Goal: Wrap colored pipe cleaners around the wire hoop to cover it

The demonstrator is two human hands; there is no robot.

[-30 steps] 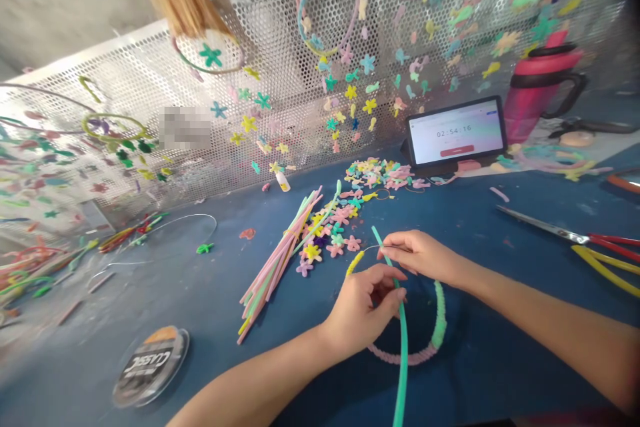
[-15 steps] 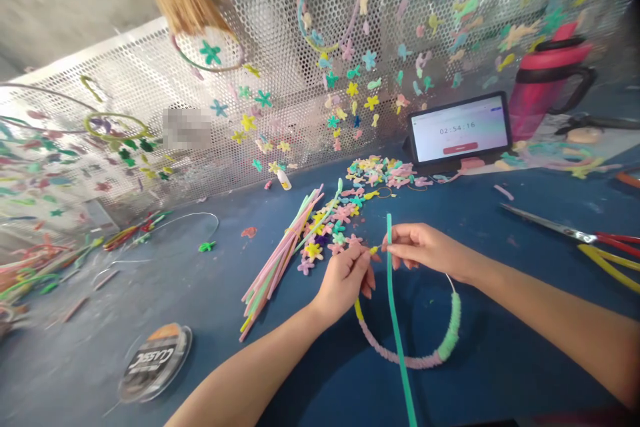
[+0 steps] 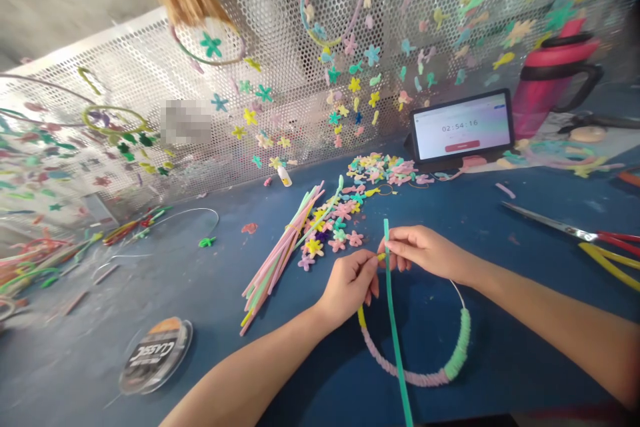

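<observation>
A wire hoop (image 3: pixel 423 379) wrapped in yellow, lilac and mint pipe cleaner hangs below my hands, with bare white wire showing on its right. My left hand (image 3: pixel 351 280) is closed, pinching the hoop at its yellow part near the top. Between the thumb and fingers of my right hand (image 3: pixel 413 250) is a long teal pipe cleaner (image 3: pixel 395 327), its short end pointing up and its long end trailing down across the hoop. The two hands are close together, and the yellow tip shows between them. Fingers partly hide where the teal strip meets the hoop.
Pipe cleaners (image 3: pixel 283 253) lie in a bundle beside a pile of small fuzzy flowers (image 3: pixel 340 213). Scissors (image 3: pixel 575 230) rest at right, near a tablet (image 3: pixel 463 127) and a pink tumbler (image 3: pixel 550 83). A clear spool (image 3: pixel 156 355) is at lower left. Decorated hoops hang on the perforated panel (image 3: pixel 280 27).
Both hands have drawn slightly closer together, the left shifting a little right. The hoop has swung a bit lower and to the right.
</observation>
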